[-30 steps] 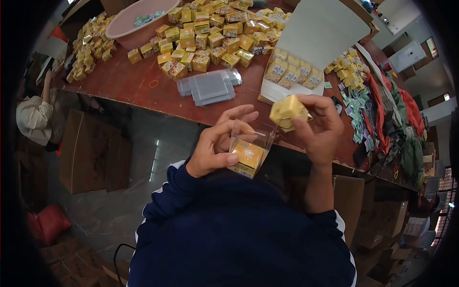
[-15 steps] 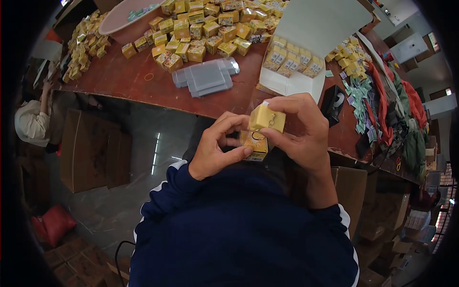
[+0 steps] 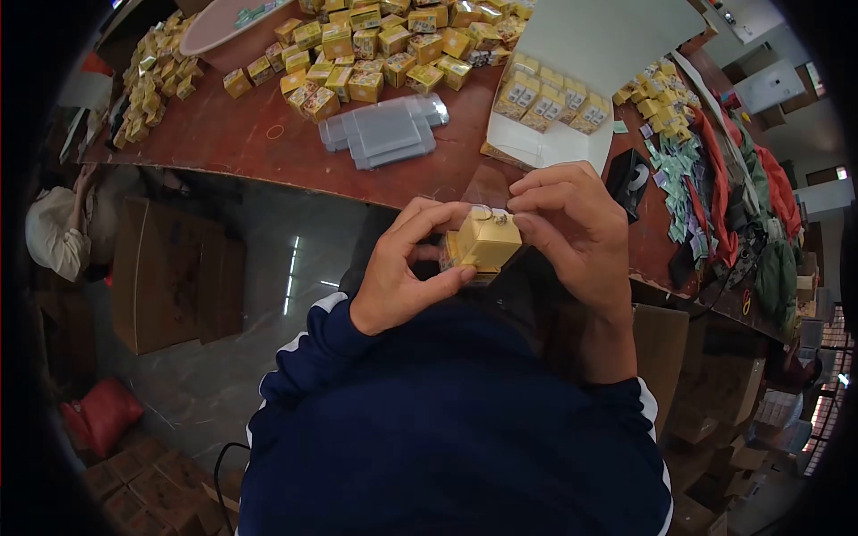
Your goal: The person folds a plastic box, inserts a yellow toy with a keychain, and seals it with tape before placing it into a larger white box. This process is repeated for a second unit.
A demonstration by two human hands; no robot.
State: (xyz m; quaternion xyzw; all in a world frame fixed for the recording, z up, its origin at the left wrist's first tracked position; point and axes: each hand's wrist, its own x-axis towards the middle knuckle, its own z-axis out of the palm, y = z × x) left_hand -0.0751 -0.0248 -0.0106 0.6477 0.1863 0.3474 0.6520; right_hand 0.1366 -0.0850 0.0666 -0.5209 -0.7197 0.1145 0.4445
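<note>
L hand [image 3: 402, 272] + R hand [image 3: 572, 228] both pinching yellow box [image 3: 485, 241], partly in clear sleeve. Behind box on desk [image 3: 250, 147]: flat sleeves [image 3: 384, 134], many loose boxes [image 3: 357, 54] left; tray [image 3: 550, 116] part-filled.

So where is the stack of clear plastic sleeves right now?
In the head view, the clear plastic sleeves lie flat on the brown table, upper centre, just below the yellow boxes and left of the white carton.
</note>
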